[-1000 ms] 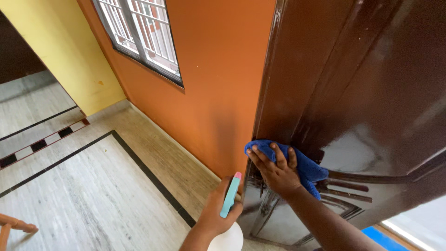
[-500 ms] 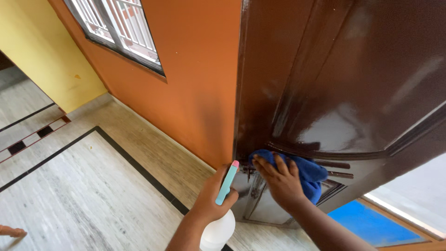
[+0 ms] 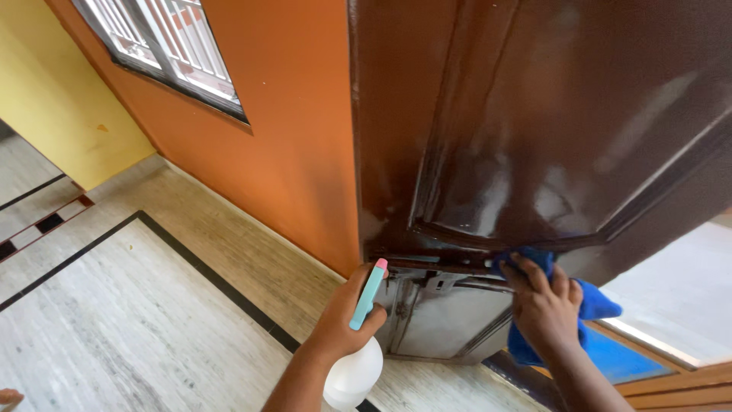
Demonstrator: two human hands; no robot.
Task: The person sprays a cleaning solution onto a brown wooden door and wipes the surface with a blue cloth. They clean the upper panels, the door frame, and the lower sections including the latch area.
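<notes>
Upper left of the frame: a barred window (image 3: pixel 164 46) in the orange wall (image 3: pixel 297 130), w/ a yellow wall (image 3: pixel 53 114) further left. Lower left is pale stone floor (image 3: pixel 137 320) w/ a dark inlay line.

Bottom centre: the left hand (image 3: pixel 339 324) is closed around the neck of a white spray bottle (image 3: pixel 352 375); its turquoise trigger (image 3: pixel 367 296) w/ pink tip points up, just beside the door edge. The bottle is not aimed at the panel now, I think.

Centre to right: the glossy dark brown door (image 3: pixel 549 114) fills the upper right. The right hand (image 3: pixel 543 305) presses a blue cloth (image 3: pixel 587 305) against the lower rail of the door, fingers spread flat over it, so gripping by pressure, not a fist. The cloth hangs partly below the hand.

Step in hand, as I judge: wiping along the horizontal moulding, approx. in the middle of the job, since the lower panel (image 3: pixel 442 320) looks streaked. Next move probably needs steady pressure into the groove, and care that the door does not swing.
</notes>
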